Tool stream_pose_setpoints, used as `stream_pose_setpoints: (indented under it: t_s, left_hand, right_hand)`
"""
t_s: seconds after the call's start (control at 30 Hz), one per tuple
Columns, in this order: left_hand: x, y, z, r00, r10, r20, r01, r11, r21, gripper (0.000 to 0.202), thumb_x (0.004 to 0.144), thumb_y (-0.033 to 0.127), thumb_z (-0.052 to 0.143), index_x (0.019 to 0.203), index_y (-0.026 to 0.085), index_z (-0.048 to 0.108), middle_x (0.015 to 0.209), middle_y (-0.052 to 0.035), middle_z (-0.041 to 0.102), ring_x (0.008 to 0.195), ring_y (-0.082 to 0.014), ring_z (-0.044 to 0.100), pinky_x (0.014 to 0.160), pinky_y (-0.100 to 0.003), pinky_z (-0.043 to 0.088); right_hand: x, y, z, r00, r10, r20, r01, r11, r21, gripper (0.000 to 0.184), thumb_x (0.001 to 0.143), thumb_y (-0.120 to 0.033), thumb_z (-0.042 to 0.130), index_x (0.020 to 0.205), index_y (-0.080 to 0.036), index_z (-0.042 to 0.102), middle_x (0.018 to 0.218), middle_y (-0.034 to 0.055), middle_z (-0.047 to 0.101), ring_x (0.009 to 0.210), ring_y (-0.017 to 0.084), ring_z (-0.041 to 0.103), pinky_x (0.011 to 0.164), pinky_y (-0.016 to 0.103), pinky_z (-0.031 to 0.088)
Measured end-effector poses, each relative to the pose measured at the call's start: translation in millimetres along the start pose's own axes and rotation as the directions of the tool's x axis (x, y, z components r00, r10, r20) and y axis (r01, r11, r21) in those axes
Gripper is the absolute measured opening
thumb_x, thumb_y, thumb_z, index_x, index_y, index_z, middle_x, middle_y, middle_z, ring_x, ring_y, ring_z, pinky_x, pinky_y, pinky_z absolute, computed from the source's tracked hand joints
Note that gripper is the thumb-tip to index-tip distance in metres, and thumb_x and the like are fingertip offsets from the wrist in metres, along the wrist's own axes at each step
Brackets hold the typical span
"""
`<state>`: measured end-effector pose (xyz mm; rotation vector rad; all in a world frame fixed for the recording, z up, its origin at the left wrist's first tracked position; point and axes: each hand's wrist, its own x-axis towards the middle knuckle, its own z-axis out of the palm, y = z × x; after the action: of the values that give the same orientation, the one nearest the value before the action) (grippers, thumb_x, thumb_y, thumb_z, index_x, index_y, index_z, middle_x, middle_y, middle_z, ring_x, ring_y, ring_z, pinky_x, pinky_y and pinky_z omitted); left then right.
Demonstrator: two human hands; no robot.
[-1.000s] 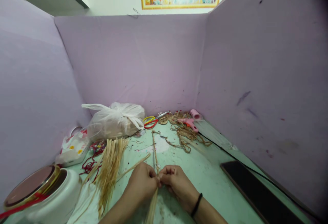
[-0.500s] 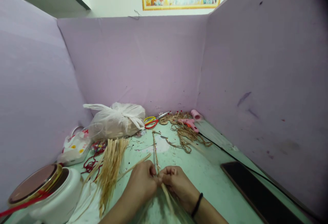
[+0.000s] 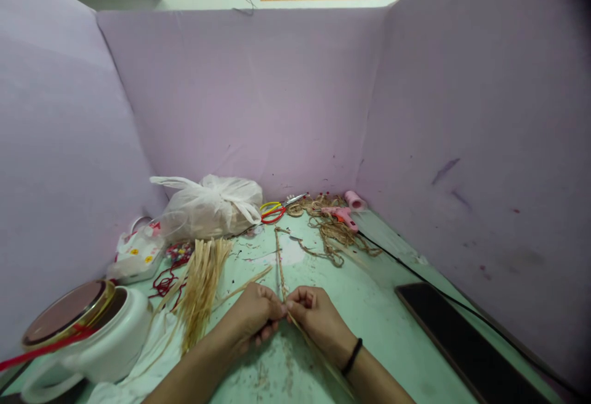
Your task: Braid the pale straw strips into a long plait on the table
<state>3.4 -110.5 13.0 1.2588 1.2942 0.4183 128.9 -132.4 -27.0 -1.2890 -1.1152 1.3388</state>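
A thin plaited raffia cord (image 3: 279,262) runs up the table away from me, its near end between my hands. My left hand (image 3: 256,313) is closed, thumb and forefinger pinching the cord's near end. Right beside it my right hand (image 3: 318,318), with a black band at the wrist, pinches there too. Loose pale raffia strands (image 3: 305,339) trail from the fingertips toward me, under the right hand. A bundle of dry raffia (image 3: 203,287) lies left of my left hand. One loose strip (image 3: 244,285) sticks out behind that hand.
At the back stand a tied white plastic bag (image 3: 215,207), scissors (image 3: 273,213), tangled twine (image 3: 339,234) and a pink glue gun (image 3: 341,216) with a black cable. A dark flat phone-like slab (image 3: 462,342) lies right. A white lidded pot (image 3: 113,336) stands left.
The view has tipped down slightly. My left hand has turned, its lower fingers now loosely curled below the pinch. The loose strands have swung right, under my right hand.
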Motion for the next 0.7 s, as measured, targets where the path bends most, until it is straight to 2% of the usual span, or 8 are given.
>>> stream_pose_setpoints:
  t_s: [0.1,0.2,0.33,0.43,0.53,0.63,0.7]
  left_hand:
    - [0,3,0.0,0.999,0.004,-0.044,-0.004,1.000,-0.002,0.013,0.051,0.015,0.053,0.043,0.015,0.043,0.031,0.0076,0.031,0.027,-0.0021,0.020,0.032,-0.018,0.010]
    - [0,4,2.1,0.997,0.029,-0.073,-0.030,0.999,-0.015,0.015,0.049,0.011,0.051,0.039,0.015,0.040,0.031,0.0080,0.027,0.030,-0.0013,0.017,0.035,-0.019,0.008]
    - [0,2,8.4,0.991,0.047,-0.123,-0.049,0.999,-0.011,0.013,0.048,0.007,0.047,0.038,0.013,0.043,0.031,0.0065,0.029,0.033,-0.0019,0.019,0.036,-0.019,0.009]
    - [0,2,13.5,0.986,0.012,-0.167,-0.016,1.000,-0.025,0.010,0.046,0.007,0.044,0.038,0.013,0.043,0.032,0.0064,0.028,0.032,-0.0021,0.019,0.036,-0.019,0.009]
    - [-1,2,15.6,0.985,-0.027,-0.173,0.019,0.999,-0.049,0.012,0.045,0.008,0.043,0.037,0.015,0.038,0.031,0.0069,0.025,0.030,-0.0022,0.016,0.034,-0.020,0.008]
    - [0,-1,13.8,0.989,-0.058,-0.138,0.045,0.994,-0.099,0.012,0.044,0.010,0.040,0.039,0.017,0.033,0.031,0.0071,0.023,0.029,-0.0029,0.014,0.034,-0.020,0.005]
    - [1,-3,11.5,0.994,-0.038,-0.099,0.024,0.990,-0.141,0.012,0.044,0.012,0.040,0.040,0.018,0.031,0.032,0.0073,0.023,0.029,-0.0027,0.013,0.034,-0.021,0.004]
  right_hand:
    - [-1,1,-2,0.996,-0.083,0.010,0.084,0.987,-0.138,0.007,0.060,-0.019,0.050,0.055,-0.014,0.053,0.047,-0.0019,0.050,0.045,0.007,0.039,0.045,0.020,0.027]
    - [-2,0,-5,0.991,-0.137,0.014,0.134,0.936,-0.327,0.012,0.062,-0.019,0.048,0.056,-0.013,0.056,0.050,-0.0002,0.052,0.049,0.009,0.042,0.046,0.020,0.029]
    - [-9,-8,-7,0.991,-0.090,-0.094,0.027,0.847,-0.531,0.014,0.062,-0.021,0.050,0.053,-0.013,0.057,0.052,0.0030,0.056,0.050,0.011,0.046,0.046,0.021,0.029]
    - [-17,-15,-5,0.989,-0.081,-0.123,-0.006,0.811,-0.585,0.015,0.062,-0.021,0.050,0.053,-0.014,0.059,0.054,0.0050,0.060,0.052,0.013,0.049,0.047,0.022,0.029]
    - [-23,-19,-1,0.991,-0.066,-0.115,-0.018,0.791,-0.612,0.015,0.062,-0.021,0.050,0.054,-0.014,0.061,0.056,0.0064,0.062,0.053,0.014,0.051,0.047,0.023,0.029]
    - [-29,-18,5,0.990,-0.112,-0.087,0.029,0.760,-0.649,0.015,0.063,-0.018,0.049,0.056,-0.015,0.061,0.057,0.0061,0.063,0.053,0.014,0.053,0.048,0.023,0.029]
    - [-34,-16,10,0.985,-0.163,-0.051,0.083,0.718,-0.691,0.015,0.065,-0.018,0.048,0.058,-0.016,0.062,0.058,0.0059,0.064,0.053,0.014,0.053,0.049,0.023,0.029]
